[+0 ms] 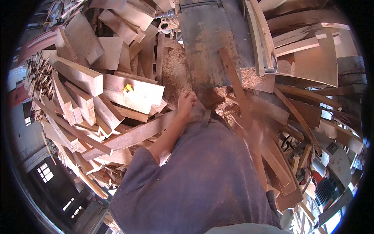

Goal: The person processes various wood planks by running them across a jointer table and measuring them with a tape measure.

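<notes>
A long, narrow wooden strip (232, 71) slants over the near end of a dark metal machine table (200, 46) dusted with sawdust. Its near part runs into my right hand (249, 117), which is smeared by motion but appears to grip the strip. My left hand (187, 100) hangs in front of my body, just left of the table's near edge. Its fingers are curled in, and nothing shows in them. Wood shavings (224, 103) lie beneath the table's end, between my two hands.
Stacked boards and offcuts (83, 78) crowd the left side, a yellow object (127, 89) lying on one. More planks (304, 46) lean on the right. A long board (136, 136) juts toward my left arm. Upright boards (259, 35) flank the machine's right side.
</notes>
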The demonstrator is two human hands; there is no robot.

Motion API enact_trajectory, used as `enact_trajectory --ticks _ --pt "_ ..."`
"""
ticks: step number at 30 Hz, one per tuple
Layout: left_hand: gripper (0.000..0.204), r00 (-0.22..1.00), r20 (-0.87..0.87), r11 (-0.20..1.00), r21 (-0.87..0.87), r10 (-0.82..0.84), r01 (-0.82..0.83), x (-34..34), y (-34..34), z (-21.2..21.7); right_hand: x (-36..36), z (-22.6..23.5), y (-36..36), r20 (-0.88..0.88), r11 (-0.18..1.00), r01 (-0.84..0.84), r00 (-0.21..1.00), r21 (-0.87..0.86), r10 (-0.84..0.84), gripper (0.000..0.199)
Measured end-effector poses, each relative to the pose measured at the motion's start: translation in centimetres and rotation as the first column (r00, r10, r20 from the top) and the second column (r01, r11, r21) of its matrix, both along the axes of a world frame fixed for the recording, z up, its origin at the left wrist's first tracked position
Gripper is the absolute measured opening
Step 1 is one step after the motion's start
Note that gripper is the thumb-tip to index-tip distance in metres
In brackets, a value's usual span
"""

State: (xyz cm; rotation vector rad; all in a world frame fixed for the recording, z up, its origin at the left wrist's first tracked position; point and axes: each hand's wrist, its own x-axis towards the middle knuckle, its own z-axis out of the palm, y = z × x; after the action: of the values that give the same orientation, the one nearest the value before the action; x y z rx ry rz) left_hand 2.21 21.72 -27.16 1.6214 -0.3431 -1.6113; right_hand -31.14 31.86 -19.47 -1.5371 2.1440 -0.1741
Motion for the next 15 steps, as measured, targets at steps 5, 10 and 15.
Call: enact_trajectory --ticks 5,10,15 --pt "0.017 0.991 -0.091 0.994 -0.046 -0.100 0.096 -3.3 -2.5 2.2 0.4 1.1 0.6 0.022 0.998 0.050 0.999 -0.030 -0.050 0.033" --pt "0.018 0.986 -0.116 0.989 -0.095 -0.123 0.113 -4.1 -3.8 1.6 -0.2 5.6 -2.1 0.166 0.945 0.063 0.986 -0.321 -0.010 0.037" --pt "0.018 0.990 -0.082 0.992 -0.067 -0.110 0.105 -3.3 -2.5 1.3 0.4 13.3 -4.1 0.523 0.688 0.453 0.843 -0.566 -0.125 0.041"
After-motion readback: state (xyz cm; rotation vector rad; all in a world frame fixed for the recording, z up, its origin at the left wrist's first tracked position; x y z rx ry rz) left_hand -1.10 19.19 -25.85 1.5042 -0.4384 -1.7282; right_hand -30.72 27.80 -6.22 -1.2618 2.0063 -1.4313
